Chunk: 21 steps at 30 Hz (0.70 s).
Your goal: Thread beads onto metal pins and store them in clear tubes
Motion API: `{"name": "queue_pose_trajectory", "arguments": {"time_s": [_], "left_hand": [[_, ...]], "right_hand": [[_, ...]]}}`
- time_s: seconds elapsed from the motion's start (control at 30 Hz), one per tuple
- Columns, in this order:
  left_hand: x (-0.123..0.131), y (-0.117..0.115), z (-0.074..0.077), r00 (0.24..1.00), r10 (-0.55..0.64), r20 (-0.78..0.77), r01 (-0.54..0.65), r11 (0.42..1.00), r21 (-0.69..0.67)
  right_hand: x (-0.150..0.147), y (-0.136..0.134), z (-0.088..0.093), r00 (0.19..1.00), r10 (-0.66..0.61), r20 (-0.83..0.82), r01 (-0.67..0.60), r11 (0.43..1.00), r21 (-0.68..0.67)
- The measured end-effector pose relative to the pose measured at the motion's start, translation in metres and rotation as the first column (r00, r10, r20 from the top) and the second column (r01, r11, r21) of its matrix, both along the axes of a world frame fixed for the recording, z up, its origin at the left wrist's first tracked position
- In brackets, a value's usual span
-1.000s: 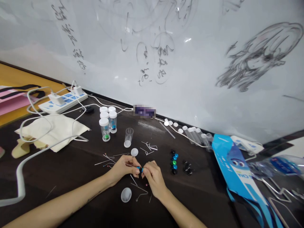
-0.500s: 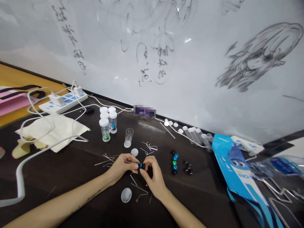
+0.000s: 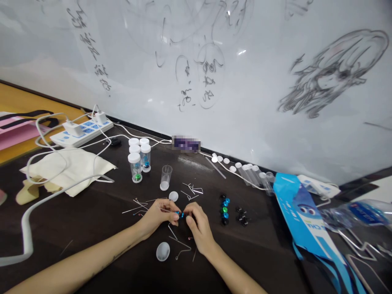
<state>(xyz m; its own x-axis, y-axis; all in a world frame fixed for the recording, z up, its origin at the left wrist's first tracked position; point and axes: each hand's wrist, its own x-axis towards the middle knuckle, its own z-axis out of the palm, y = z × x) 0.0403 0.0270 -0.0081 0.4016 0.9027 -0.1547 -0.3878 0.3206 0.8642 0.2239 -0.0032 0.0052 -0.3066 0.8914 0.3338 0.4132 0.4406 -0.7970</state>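
Fingers of the left hand (image 3: 161, 214) are pinched shut on a small metallic-blue-and-black part (image 3: 183, 215) above the dark tabletop (image 3: 251, 249). Right hand (image 3: 199, 228) fingers curl half-open at its right end, grip indeterminable; its thumb sits farther right than before.

Looks like an office, judging by dark-brown counter (image 3: 266, 245) and long white plastic power strip (image 3: 85, 131) below white marker-covered whiteboard (image 3: 251, 85).

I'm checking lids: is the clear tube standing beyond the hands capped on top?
No, the clear tube shows a bare upper rim.
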Motion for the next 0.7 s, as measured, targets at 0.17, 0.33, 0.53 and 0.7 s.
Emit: {"name": "queue_pose_trajectory", "arguments": {"time_s": [0.17, 0.33, 0.53, 0.7], "left_hand": [[-0.0002, -0.0001, -0.0005, 1.000, 0.016, 0.007, -0.016, 1.000, 0.005], [0.0002, 0.0001, -0.0017, 1.000, 0.002, 0.005, -0.002, 1.000, 0.010], [0.0001, 0.0004, -0.0024, 1.000, 0.017, 0.012, -0.017, 1.000, 0.010], [-0.0001, -0.0005, -0.0046, 1.000, 0.006, 0.012, -0.006, 1.000, 0.006]], "right_hand": [[-0.0008, 0.0007, -0.0007, 0.999, -0.048, -0.017, 0.049, 0.999, 0.021], [-0.0006, 0.0004, -0.0001, 1.000, -0.016, -0.006, 0.016, 1.000, 0.008], [-0.0017, 0.0004, -0.0023, 0.996, -0.078, -0.045, 0.079, 0.996, 0.028], [0.0000, -0.0008, -0.0014, 1.000, -0.014, -0.019, 0.014, 1.000, 0.005]]}}
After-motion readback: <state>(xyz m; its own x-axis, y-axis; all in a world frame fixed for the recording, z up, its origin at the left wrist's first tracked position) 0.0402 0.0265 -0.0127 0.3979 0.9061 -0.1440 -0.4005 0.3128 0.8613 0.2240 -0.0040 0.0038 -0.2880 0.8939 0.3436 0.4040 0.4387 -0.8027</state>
